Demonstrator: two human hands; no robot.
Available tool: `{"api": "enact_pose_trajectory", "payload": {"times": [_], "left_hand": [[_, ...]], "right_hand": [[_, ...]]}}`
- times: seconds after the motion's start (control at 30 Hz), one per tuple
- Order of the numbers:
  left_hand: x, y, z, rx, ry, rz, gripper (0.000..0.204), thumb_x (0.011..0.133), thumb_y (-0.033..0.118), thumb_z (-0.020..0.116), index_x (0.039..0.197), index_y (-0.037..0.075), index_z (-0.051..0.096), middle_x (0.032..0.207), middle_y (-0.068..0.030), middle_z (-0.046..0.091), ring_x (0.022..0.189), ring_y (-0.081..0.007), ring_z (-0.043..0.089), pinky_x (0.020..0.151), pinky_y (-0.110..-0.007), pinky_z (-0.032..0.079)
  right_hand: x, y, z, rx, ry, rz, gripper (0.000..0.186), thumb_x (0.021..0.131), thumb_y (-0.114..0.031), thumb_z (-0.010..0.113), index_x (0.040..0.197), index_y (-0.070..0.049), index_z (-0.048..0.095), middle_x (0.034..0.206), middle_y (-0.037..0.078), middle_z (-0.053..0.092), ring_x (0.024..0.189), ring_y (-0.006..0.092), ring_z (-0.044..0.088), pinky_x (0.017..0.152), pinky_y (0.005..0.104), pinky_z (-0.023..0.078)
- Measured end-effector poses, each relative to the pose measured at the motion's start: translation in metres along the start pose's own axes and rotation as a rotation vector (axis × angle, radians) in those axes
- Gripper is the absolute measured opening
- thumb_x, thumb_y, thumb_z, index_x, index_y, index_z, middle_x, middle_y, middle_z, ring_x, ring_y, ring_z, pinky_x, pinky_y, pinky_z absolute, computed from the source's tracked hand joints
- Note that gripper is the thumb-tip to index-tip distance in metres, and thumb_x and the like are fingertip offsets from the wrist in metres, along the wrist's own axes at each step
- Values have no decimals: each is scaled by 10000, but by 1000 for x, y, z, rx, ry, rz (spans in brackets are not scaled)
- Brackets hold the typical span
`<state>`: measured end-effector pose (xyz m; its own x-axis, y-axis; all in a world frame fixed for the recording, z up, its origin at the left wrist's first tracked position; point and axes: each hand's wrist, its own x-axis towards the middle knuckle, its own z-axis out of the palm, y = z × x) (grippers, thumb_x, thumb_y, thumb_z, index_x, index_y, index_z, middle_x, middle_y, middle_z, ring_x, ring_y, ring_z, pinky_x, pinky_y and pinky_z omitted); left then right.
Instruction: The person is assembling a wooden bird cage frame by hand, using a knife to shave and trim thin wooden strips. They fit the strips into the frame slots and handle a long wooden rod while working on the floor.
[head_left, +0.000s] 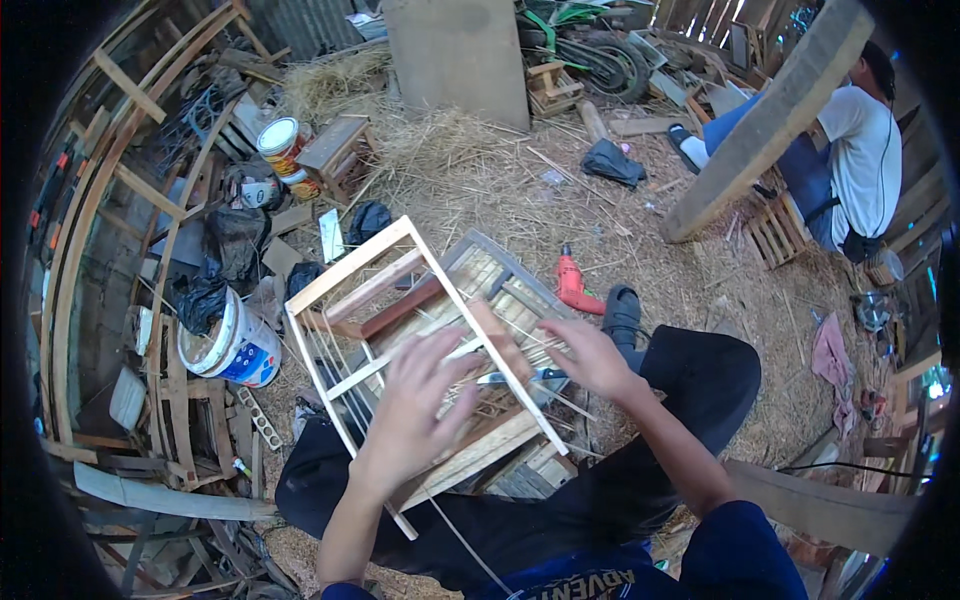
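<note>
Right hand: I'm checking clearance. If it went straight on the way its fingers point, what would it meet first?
The right hand points leftward, so probably the brown wood piece; depth is unclear, so the pale frame's right rail could come first instead.

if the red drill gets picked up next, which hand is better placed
Probably the right hand: it is nearer the red drill, while the left hand is farther off, over the wooden frame.
</note>
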<state>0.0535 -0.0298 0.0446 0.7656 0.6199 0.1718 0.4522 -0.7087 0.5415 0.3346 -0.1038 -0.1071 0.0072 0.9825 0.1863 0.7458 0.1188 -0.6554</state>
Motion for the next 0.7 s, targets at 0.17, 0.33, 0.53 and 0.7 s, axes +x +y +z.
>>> {"api": "enact_pose_trajectory", "payload": {"times": [0.17,0.33,0.53,0.7], "left_hand": [[24,28,18,172,-165,93,349,997,195,696,1327,84,686,1528,-133,573,1509,-384,421,1235,-559,348],[16,27,21,119,-304,-1,492,1016,186,675,1494,123,575,1696,-158,360,1607,-432,228,1289,-565,274],[7,7,6,-134,-484,-22,737,1077,254,629,1720,210,272,1773,-265,-145,1641,-459,-129,1313,-569,72],[-5,8,10,-220,-430,9,732,1120,331,570,1737,211,196,1745,-322,-193,1602,-535,-183,1294,-592,124]], "right_hand": [[-31,21,30,-233,-195,-2,506,837,-127,781,1330,-106,666,1093,102,730,1095,324,681,935,477,530],[-25,24,37,-290,-247,-80,353,800,-110,733,1149,-113,682,1017,88,724,1061,318,695,917,470,489],[-20,15,16,-279,-244,-59,420,790,-132,766,1199,-115,670,1002,122,711,961,340,718,908,485,495],[-15,11,-8,-216,-209,-182,503,828,-188,763,1317,-139,654,1049,133,694,890,345,721,816,507,543]]}}
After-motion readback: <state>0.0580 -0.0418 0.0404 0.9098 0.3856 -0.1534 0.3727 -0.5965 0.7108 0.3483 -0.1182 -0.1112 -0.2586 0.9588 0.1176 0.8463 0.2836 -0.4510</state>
